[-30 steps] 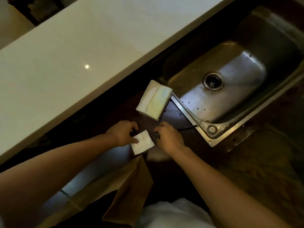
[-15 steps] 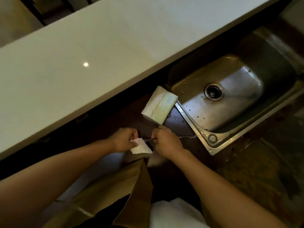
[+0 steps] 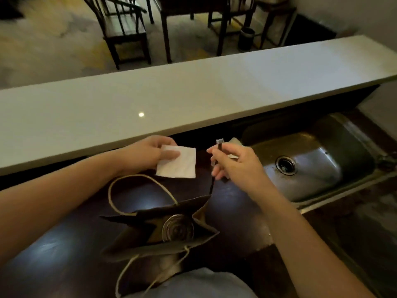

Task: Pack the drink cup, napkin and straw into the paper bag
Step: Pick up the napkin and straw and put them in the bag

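A brown paper bag [image 3: 137,244] stands open on the dark counter near me, its cord handles hanging front and back. Inside it I see the round lid of the drink cup [image 3: 177,230]. My left hand [image 3: 148,153] pinches a white square napkin [image 3: 179,163] above and behind the bag. My right hand [image 3: 234,162] grips a thin dark straw [image 3: 214,168] held almost upright, its lower tip just above the bag's right corner.
A steel sink [image 3: 318,166] with a drain lies to the right. A pack of napkins [image 3: 235,141] sits behind my right hand, mostly hidden. A long pale raised counter [image 3: 193,93] runs across behind. Chairs and a table stand beyond it.
Both hands have lifted from the counter, the left with the napkin and the right with the straw, which has swung from lying flat to nearly upright. The view has tilted up, showing the bag's open top.
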